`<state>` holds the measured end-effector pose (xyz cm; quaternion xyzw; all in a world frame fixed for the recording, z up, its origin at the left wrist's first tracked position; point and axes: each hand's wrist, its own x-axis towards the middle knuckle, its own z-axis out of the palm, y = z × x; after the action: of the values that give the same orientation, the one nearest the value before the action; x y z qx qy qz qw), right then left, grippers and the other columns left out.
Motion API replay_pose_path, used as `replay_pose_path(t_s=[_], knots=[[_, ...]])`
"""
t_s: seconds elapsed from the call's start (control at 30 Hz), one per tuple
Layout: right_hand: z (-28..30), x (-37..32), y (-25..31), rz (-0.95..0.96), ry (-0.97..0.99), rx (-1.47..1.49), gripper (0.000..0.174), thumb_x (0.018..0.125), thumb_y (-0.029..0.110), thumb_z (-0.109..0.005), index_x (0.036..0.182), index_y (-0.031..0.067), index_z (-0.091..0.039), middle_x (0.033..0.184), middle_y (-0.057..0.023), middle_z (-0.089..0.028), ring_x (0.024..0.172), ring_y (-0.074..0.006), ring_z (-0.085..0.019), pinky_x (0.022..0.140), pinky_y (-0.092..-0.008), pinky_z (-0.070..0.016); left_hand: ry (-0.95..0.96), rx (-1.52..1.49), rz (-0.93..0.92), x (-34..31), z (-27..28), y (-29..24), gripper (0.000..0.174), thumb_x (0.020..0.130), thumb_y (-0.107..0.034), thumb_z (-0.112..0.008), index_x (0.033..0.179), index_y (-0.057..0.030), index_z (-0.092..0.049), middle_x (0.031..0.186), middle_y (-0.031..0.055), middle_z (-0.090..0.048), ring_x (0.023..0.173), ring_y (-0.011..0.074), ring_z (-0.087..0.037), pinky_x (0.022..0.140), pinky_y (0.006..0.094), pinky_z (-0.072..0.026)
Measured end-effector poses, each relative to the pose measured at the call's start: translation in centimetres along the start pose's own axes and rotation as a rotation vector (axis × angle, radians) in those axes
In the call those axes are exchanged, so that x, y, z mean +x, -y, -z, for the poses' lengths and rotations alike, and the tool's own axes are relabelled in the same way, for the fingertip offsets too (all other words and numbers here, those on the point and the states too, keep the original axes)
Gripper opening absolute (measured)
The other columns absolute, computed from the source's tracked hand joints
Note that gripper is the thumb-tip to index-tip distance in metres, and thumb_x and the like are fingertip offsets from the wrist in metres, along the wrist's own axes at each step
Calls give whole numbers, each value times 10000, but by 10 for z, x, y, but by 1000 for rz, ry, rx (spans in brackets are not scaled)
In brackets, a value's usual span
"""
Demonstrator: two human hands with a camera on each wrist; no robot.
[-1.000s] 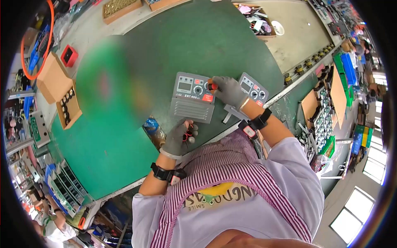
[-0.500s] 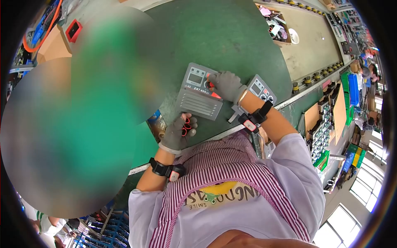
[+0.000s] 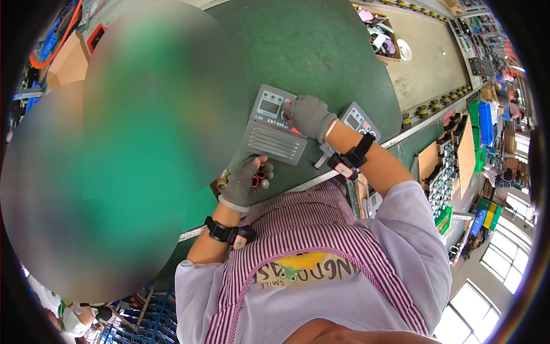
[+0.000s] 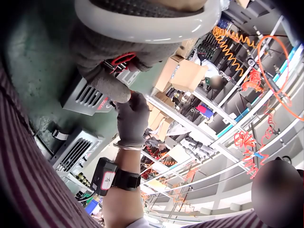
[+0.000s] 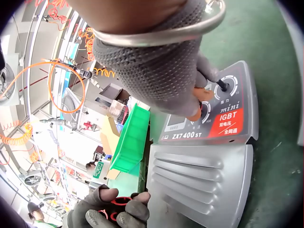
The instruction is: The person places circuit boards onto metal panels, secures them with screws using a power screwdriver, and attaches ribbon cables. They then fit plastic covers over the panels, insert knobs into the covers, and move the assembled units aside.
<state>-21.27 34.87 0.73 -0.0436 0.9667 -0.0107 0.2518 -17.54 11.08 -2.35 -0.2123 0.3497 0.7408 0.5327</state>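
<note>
A grey front panel marked ZX7 400 ST, with a small display, dials and louvred slots, lies on the green bench before the person. The gloved right hand is over its dial area. In the right wrist view, the bare fingertips of that hand pinch a small dark knob at the lower dial, mostly hidden by the fingers. A black shaft stands in the upper dial. Below the panel, the gloved left hand holds several red-and-black knobs in its curled fingers.
A second similar panel lies at the right, near the bench edge. A green bin shows in the right wrist view. A box of mixed parts stands at the far right. A blurred patch covers the left of the head view.
The right hand's fingers have closed in over the panel's dial, and the red-and-black knob seen in them earlier is now mostly covered. The left hand keeps its knobs. The head view has shifted.
</note>
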Motion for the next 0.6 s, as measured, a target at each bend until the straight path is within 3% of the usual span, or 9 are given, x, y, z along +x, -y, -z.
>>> replay_pose_path(t_s=[0.1,0.2,0.3,0.37,0.4,0.43,0.47,0.53,0.6], knots=[[-4,0,0,-11,-37,24,197,857,132,-438,983,54,-568,835,-122,-615,796,-288,-621,645,-380,-516,11,14,21,-1,2,-1,283,889,-309,-511,1016,-55,-515,823,60,-552,731,150,-523,484,178,-395],[-7,4,-1,-10,-14,39,228,826,178,-508,1018,76,-574,865,-121,-622,801,-289,-622,657,-396,-512,64,36,18,-2,2,-3,285,884,-322,-519,992,-58,-513,783,49,-528,695,131,-493,442,161,-354],[20,-6,-2,107,112,127,378,758,235,-601,1119,132,-552,897,-115,-627,826,-290,-618,687,-406,-506,32,154,-4,-8,1,-2,281,879,-322,-526,1000,-68,-515,774,46,-517,683,120,-473,418,155,-326],[-2,-5,-4,68,-28,146,544,682,265,-671,1202,209,-519,949,-106,-626,860,-300,-608,716,-410,-499,-24,161,-10,-4,2,2,269,875,-322,-533,988,-79,-532,750,35,-514,657,113,-471,398,156,-310],[21,-17,0,66,44,121,564,687,251,-663,1228,251,-506,985,-95,-618,885,-313,-598,726,-405,-498,-21,92,2,-2,3,4,271,878,-336,-525,972,-82,-547,734,25,-515,638,121,-486,383,156,-318],[-7,-7,-5,98,-71,158,504,725,235,-620,1215,297,-519,1017,-89,-611,900,-324,-592,723,-418,-496,-21,30,23,1,8,6,277,881,-349,-517,955,-85,-561,717,16,-516,619,129,-502,368,155,-326],[-3,-10,0,-17,-24,95,446,766,234,-556,1206,297,-520,1014,-111,-611,868,-311,-604,716,-408,-500,-47,71,7,4,14,8,288,858,-353,-554,953,-80,-550,713,29,-510,637,132,-497,373,166,-321],[7,-25,-1,9,-172,322,326,737,205,-557,1056,220,-624,922,-108,-641,799,-278,-629,681,-373,-510,60,34,42,8,22,3,305,881,-377,-505,952,-86,-562,738,33,-540,648,145,-513,374,182,-365],[-18,-8,2,-89,-191,280,281,706,169,-575,968,212,-667,887,-93,-646,808,-279,-629,675,-373,-509,51,45,32,9,22,-1,316,896,-390,-470,953,-91,-554,752,37,-545,656,162,-516,378,194,-375]])
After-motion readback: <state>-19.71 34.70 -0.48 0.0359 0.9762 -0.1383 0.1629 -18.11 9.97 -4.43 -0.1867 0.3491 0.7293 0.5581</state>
